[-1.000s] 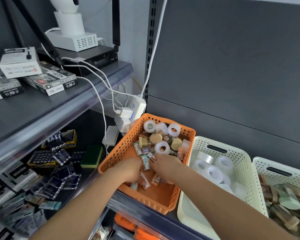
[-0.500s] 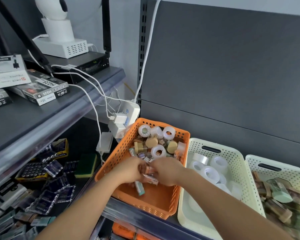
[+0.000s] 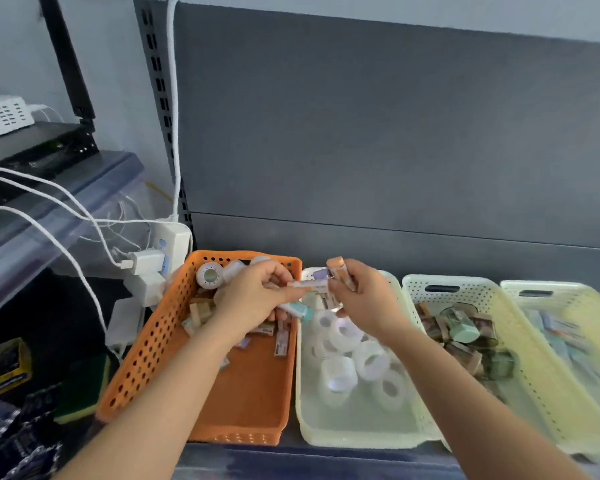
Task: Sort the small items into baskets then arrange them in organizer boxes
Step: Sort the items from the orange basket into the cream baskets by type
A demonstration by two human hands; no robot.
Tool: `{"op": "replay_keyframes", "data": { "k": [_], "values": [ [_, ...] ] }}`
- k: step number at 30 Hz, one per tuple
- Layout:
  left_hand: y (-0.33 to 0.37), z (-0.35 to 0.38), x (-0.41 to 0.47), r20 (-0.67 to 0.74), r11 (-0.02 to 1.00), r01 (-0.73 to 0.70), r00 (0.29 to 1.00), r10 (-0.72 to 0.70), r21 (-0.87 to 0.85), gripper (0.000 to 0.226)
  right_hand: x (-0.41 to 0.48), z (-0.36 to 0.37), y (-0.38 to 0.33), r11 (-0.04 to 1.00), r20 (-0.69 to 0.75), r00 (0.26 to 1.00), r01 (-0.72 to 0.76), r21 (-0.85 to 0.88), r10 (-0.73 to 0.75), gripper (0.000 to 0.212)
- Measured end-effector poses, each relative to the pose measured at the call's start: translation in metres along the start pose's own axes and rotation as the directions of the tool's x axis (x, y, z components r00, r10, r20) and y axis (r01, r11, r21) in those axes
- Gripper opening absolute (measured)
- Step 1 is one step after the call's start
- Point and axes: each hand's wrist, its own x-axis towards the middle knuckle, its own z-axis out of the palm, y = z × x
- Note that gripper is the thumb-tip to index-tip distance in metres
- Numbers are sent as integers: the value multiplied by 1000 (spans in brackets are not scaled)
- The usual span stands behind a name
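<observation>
Both hands had lifted out of the orange basket [image 3: 146, 344], the left hand [image 3: 257, 301] and right hand [image 3: 366, 301] each with its grip clamped on small sticks [image 3: 340, 276] held above where it meets the white basket [image 3: 303, 422], so sorting onward appeared imminent.

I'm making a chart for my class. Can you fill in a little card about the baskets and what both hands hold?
left hand: grips small wrapped packets
right hand: grips an orange-topped small packet
orange perforated plastic basket: white tape roll and loose packets
cream perforated plastic basket beside it: clear tape rolls
second cream basket: brown and green items, blurred
far-right pale yellow basket: contents too blurred
</observation>
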Motion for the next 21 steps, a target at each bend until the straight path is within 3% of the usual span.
{"op": "replay_keyframes", "data": {
  "k": [4, 7, 11, 15, 19, 21],
  "values": [
    [30, 65, 17, 69, 996, -82, 994, 85, -36, 23, -11, -56, 28, 999, -148, 989, 6, 43, 0, 22],
    [51, 125, 28, 125, 993, -111, 985, 116, -52, 23, -21, -104, 61, 999, -240, 971, -25, -48, 13, 18],
    [80, 215, 35, 207, 990, -123, 969, 135, -69, 23, -35, -174, 107, 988, -312, 949, -85, -130, 41, 23],
    [107, 299, 41, 268, 993, -121, 956, 120, -14, 25, -45, -241, 152, 952, -310, 941, -210, -221, 136, 12],
    [118, 367, 45, 312, 979, -143, 946, 93, 144, 21, -54, -288, 194, 865, -266, 944, -295, -407, 197, 6],
    [118, 391, 47, 339, 908, -234, 934, 112, 346, 15, -59, -301, 211, 815, -216, 944, -326, -479, 251, 3]
  ]
}}
